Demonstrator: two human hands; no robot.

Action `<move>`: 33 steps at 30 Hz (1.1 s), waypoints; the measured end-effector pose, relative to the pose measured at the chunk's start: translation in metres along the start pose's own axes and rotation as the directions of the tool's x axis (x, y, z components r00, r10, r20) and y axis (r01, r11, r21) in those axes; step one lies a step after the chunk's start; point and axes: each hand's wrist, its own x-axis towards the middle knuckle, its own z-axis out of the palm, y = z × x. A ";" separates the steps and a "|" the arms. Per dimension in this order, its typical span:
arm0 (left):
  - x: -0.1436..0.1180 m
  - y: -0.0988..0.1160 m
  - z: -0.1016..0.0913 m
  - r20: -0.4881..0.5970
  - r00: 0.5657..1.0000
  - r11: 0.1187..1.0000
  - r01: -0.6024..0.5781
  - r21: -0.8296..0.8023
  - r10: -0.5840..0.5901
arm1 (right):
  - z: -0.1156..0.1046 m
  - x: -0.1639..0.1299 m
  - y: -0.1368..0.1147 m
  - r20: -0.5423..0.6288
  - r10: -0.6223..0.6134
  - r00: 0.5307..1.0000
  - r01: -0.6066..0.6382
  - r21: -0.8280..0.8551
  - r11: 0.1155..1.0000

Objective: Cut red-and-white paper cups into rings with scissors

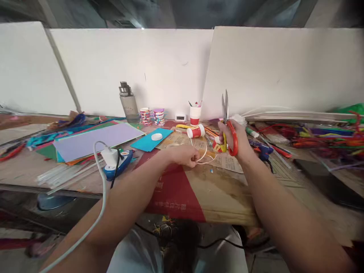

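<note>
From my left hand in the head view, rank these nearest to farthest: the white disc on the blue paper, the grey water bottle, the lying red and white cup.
1. Lying red and white cup, just beyond the left hand, slightly right.
2. White disc, beyond, to the left.
3. Grey water bottle, far back left by the wall.

No legible text (print blurred)

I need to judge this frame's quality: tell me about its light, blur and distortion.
Head view: soft, even light with no hard shadows or glare; the desk edge and white wall panels bow as through a wide lens; corners and the foreground are blurred; the scissors in the right hand and the left hand look fairly sharp.
</note>
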 end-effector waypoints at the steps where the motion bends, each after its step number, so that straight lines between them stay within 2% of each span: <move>1: -0.002 0.004 0.000 -0.057 0.998 0.998 -0.043 -0.051 0.040 | 0.000 0.000 -0.001 -0.005 0.002 1.000 -0.002 -0.012 1.000; 2: -0.003 0.008 -0.001 -0.075 0.994 0.990 -0.087 -0.113 0.079 | -0.001 0.000 -0.003 -0.009 0.004 1.000 -0.004 -0.020 1.000; 4: -0.007 0.020 -0.004 -0.031 0.983 0.945 -0.182 -0.271 0.180 | -0.001 -0.001 -0.005 -0.015 0.009 1.000 -0.010 -0.024 1.000; 5: -0.010 0.028 -0.006 0.022 0.971 0.893 -0.211 -0.397 0.239 | 0.000 -0.001 -0.006 -0.020 0.013 1.000 -0.014 -0.018 1.000; 6: -0.012 0.036 -0.007 0.120 0.940 0.814 -0.208 -0.542 0.320 | 0.000 -0.001 -0.007 -0.023 0.018 1.000 -0.018 -0.008 1.000; 7: -0.014 0.043 -0.009 0.260 0.856 0.716 -0.166 -0.678 0.446 | 0.000 -0.001 -0.007 -0.024 0.019 1.000 -0.019 -0.001 1.000; 8: -0.015 0.048 -0.011 0.374 0.739 0.641 -0.101 -0.761 0.560 | 0.000 -0.002 -0.007 -0.021 0.018 1.000 -0.018 0.000 1.000; 9: -0.016 0.051 -0.012 0.430 0.635 0.586 -0.043 -0.809 0.642 | 0.001 -0.002 -0.007 -0.019 0.016 1.000 -0.016 -0.002 1.000; 10: -0.017 0.050 -0.013 0.425 0.608 0.542 -0.011 -0.840 0.671 | 0.001 -0.002 -0.007 -0.019 0.016 1.000 -0.016 -0.004 1.000; 11: -0.016 0.046 -0.013 0.363 0.675 0.505 -0.016 -0.863 0.642 | 0.001 -0.002 -0.006 -0.021 0.018 1.000 -0.018 -0.008 1.000; 12: -0.015 0.040 -0.013 0.250 0.790 0.480 -0.063 -0.875 0.559 | 0.001 -0.001 -0.005 -0.022 0.022 1.000 -0.022 -0.011 1.000; 13: -0.013 0.032 -0.012 0.140 0.889 0.504 -0.113 -0.856 0.437 | 0.001 -0.001 -0.004 -0.023 0.027 0.999 -0.027 -0.013 1.000; 14: -0.011 0.023 -0.011 -0.018 0.962 0.549 -0.170 -0.818 0.272 | 0.001 -0.001 -0.004 -0.022 0.030 0.999 -0.030 -0.016 0.999; 15: -0.009 0.014 -0.010 -0.166 0.982 0.629 -0.187 -0.755 0.093 | 0.001 0.000 -0.003 -0.019 0.027 0.999 -0.028 -0.024 0.999; 16: -0.007 0.007 -0.008 -0.288 0.955 0.726 -0.153 -0.670 -0.065 | 0.001 0.000 -0.002 -0.015 0.020 1.000 -0.020 -0.034 0.999; 17: -0.004 0.002 -0.006 -0.367 0.915 0.825 -0.076 -0.560 -0.165 | 0.001 0.000 -0.001 -0.015 0.012 1.000 -0.013 -0.043 0.999; 18: -0.002 -0.001 -0.003 -0.413 0.885 0.904 0.020 -0.428 -0.215 | 0.001 0.000 0.000 -0.014 0.008 1.000 -0.008 -0.049 0.999; 19: 0.000 -0.001 0.000 -0.428 0.874 0.950 0.107 -0.293 -0.230 | 0.002 0.000 0.000 -0.011 0.009 1.000 -0.010 -0.051 0.999; 20: 0.002 0.001 0.004 -0.418 0.882 0.973 0.167 -0.160 -0.220 | 0.003 0.000 0.000 -0.010 0.015 1.000 -0.016 -0.049 0.999; 22: 0.005 0.009 0.013 -0.277 0.943 0.980 0.200 0.020 -0.186 | 0.004 -0.001 0.000 -0.010 0.029 1.000 -0.030 -0.038 0.999; 23: 0.005 0.015 0.017 -0.187 0.968 0.980 0.184 0.070 -0.169 | 0.004 -0.001 0.000 -0.012 0.034 0.999 -0.035 -0.033 0.999; 24: 0.005 0.021 0.020 -0.146 0.979 0.982 0.161 0.102 -0.145 | 0.005 -0.001 -0.001 -0.013 0.036 0.999 -0.037 -0.030 0.999; 26: 0.001 0.034 0.022 -0.121 0.988 0.984 0.115 0.138 -0.098 | 0.006 -0.002 -0.001 -0.011 0.032 0.999 -0.033 -0.027 0.999; 28: -0.006 0.045 0.017 -0.098 0.995 0.998 -0.004 0.068 0.010 | 0.006 -0.003 -0.002 0.003 0.032 0.999 -0.031 -0.029 0.999; 30: -0.014 0.051 0.008 0.013 0.986 0.958 -0.159 -0.240 0.166 | 0.006 -0.005 -0.001 0.022 0.033 0.999 -0.032 -0.041 0.999; 31: -0.017 0.052 0.003 0.088 0.966 0.877 -0.180 -0.446 0.243 | 0.006 -0.005 -0.001 0.027 0.036 0.999 -0.034 -0.050 0.998; 33: -0.021 0.050 -0.003 0.099 0.943 0.711 -0.167 -0.683 0.316 | 0.006 -0.006 0.001 0.026 0.033 0.999 -0.031 -0.070 0.997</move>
